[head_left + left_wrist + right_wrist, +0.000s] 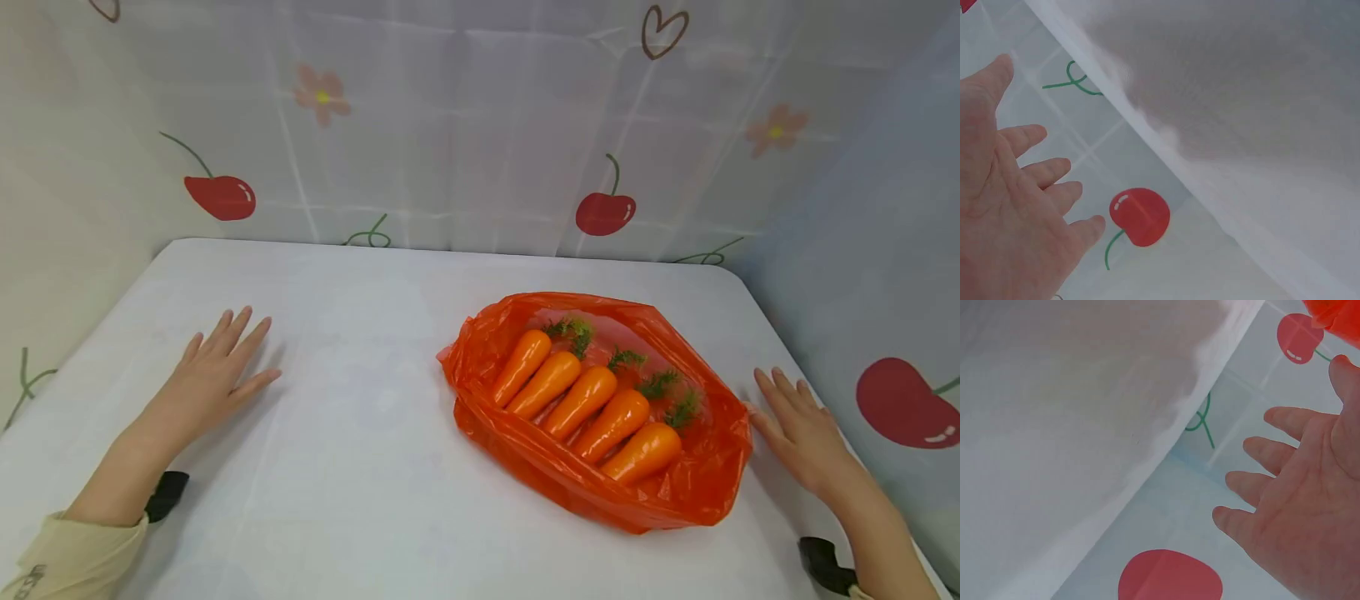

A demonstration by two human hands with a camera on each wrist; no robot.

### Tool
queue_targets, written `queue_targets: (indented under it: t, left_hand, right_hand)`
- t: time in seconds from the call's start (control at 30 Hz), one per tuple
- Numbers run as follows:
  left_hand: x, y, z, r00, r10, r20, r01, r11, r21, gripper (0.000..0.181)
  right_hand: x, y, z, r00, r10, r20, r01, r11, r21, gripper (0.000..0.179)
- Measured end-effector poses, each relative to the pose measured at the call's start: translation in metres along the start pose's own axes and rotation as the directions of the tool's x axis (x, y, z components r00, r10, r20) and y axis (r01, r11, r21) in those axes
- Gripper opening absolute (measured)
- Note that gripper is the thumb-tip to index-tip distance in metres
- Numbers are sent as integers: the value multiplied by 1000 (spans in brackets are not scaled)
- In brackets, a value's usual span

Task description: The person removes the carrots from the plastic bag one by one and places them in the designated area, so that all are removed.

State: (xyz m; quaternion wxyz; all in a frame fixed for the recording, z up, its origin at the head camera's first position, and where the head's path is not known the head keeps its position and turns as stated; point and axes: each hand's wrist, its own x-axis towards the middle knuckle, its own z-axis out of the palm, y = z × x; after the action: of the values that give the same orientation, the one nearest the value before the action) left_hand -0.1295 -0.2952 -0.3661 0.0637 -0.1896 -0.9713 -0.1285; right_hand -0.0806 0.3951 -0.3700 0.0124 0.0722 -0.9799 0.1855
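An open red plastic bag lies right of the middle of the white table, its mouth spread wide. Inside, several orange carrots with green tops lie side by side in a slanted row. Over the table's left part my left hand is held palm down, fingers straight and spread, holding nothing. Close to the bag's right edge is my right hand, also with straight fingers and nothing in its grasp; whether its thumb touches the bag I cannot tell. Both wrist views show the palms with fingers extended.
The white table has rounded far corners. Behind it and along both sides hangs a pale curtain printed with cherries, flowers and hearts. A black strap is on the left wrist, and another black band on the right.
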Motion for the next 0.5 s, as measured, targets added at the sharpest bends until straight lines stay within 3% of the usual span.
queue_targets:
  t: [0.27,0.5]
  left_hand:
    - [4,11,-6,999,36,-16,-36,999,4,76]
    - [12,32,-15,998,59,-32,-59,998,13,73]
  right_hand:
    - [-2,-8,-4,999,-27,-22,27,1000,-16,64]
    - [-1,-24,-14,997,-53,-57,52,998,-21,63]
